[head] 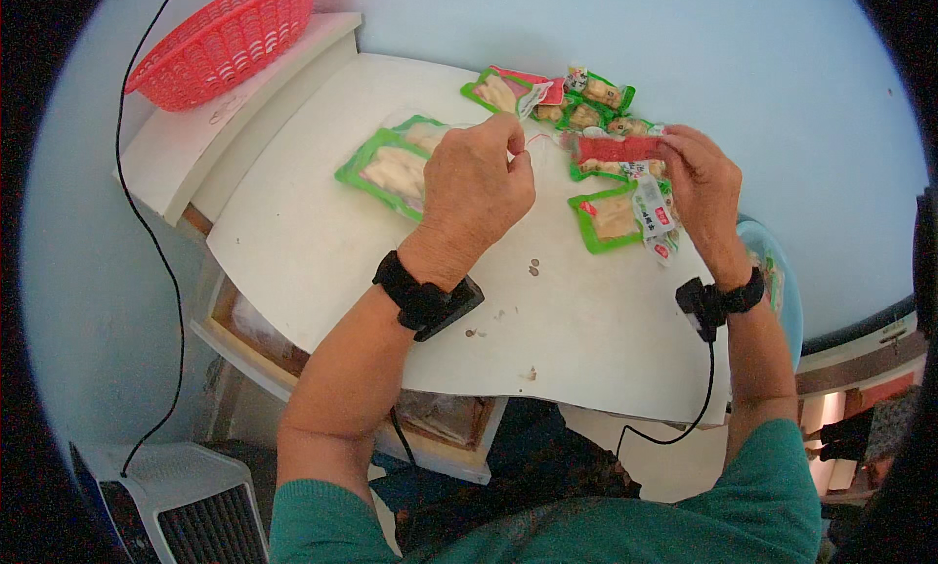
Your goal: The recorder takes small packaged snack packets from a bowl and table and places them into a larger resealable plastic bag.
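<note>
My right hand (700,183) grips the end of a red plastic packet (615,149), raised among green-edged snack pouches. My left hand (476,187) is pinched thumb to forefinger; whether anything thin sits between the tips is unclear. Partly behind it are green-edged clear pouches (392,172) with pale pieces of food inside. A pouch (612,216) with a green border lies below the red packet, beside a white printed wrapper (656,209). Farther back, another such pouch (498,91) rests by several small green packets (586,113).
Everything lies on a white tabletop (330,271) against a pale blue wall. A red plastic basket (227,44) stands on a raised ledge at left. At right is a light blue tub (788,271) holding packets. An open drawer (440,425) juts out below; black cables hang at both sides.
</note>
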The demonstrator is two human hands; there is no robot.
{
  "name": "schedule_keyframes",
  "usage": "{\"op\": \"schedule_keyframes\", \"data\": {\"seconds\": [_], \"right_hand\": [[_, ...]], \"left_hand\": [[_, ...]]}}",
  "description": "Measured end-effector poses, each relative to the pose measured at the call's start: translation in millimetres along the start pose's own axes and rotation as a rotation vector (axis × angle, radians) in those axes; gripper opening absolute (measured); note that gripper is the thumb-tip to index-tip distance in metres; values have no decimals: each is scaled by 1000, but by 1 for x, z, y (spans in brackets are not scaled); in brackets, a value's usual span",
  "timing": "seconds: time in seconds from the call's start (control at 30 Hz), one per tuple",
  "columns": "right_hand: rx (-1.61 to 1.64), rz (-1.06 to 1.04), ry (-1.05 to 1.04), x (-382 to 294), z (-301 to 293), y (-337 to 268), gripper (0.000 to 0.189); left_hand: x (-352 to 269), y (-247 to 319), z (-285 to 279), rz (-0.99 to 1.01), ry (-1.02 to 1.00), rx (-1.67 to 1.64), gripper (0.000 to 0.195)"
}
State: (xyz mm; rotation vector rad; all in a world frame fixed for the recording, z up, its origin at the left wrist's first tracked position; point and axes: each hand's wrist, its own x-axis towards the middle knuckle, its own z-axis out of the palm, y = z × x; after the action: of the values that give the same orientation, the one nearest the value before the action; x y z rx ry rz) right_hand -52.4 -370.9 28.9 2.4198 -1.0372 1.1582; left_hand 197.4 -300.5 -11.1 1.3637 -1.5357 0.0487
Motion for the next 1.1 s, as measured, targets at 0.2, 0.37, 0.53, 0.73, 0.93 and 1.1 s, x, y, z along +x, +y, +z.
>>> {"op": "schedule_keyframes", "data": {"seconds": [0.2,0.37,0.53,0.73,0.93,1.1], "right_hand": [[508,319,-213,-23,-5,-27,18],[925,546,-426,-31,-22,-38,18],[853,744,-213,-40,-12,-56,31],[1157,975,-585,-51,-12,-19,33],[1540,1170,-375,-45,-11,-36,30],[1607,1181,-339,-29,-3,-60,31]], "left_hand": [[2,7,0,-25,-10,0,6],[0,3,2,-16,-1,-21,6],[0,2,6,-5,-25,-6,6],[0,3,6,27,-24,-16,6],[1,6,5,-14,-57,-49,6],[1,7,2,-24,-25,-53,7]]}}
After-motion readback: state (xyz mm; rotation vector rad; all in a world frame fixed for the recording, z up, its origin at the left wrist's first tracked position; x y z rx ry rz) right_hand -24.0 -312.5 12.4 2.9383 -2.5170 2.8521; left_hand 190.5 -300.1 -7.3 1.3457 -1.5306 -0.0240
